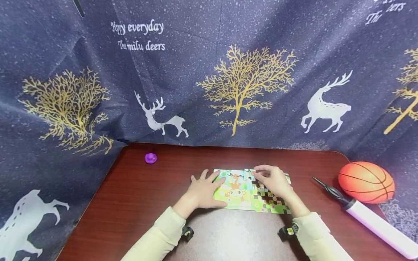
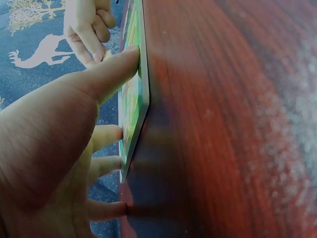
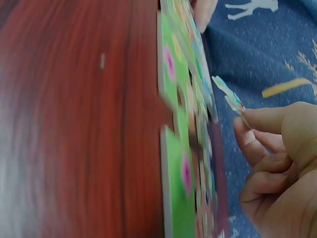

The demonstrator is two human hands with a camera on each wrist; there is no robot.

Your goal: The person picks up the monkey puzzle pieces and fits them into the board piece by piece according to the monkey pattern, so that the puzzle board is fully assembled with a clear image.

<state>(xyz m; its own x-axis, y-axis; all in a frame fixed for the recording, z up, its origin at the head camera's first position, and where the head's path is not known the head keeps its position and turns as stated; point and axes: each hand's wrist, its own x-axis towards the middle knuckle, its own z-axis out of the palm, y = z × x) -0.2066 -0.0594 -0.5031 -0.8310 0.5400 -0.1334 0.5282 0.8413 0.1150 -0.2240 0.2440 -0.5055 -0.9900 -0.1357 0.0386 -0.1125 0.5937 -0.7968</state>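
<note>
A flat picture board point(image 1: 236, 203) with a monkey's face lies on the table. My left hand point(image 1: 201, 191) is spread with straight fingers over its left side; in the left wrist view, the thumb point(image 2: 116, 69) presses on the board near its edge. To the board's right lie several jigsaw puzzle pieces point(image 1: 277, 208), partly fitted together, with gaps between them. My right hand point(image 1: 275, 182) pinches a jigsaw puzzle piece point(image 3: 229, 94) between thumb and index finger, raised above the others near the board's upper right corner. Its remaining fingers are curled.
A purple hat-shaped object point(image 1: 151, 158) sits at the back left of the brown table point(image 1: 130, 203). An orange basketball point(image 1: 366, 182) and a hand pump point(image 1: 375, 221) lie on the right. A dark blue printed curtain point(image 1: 209, 72) hangs behind the table.
</note>
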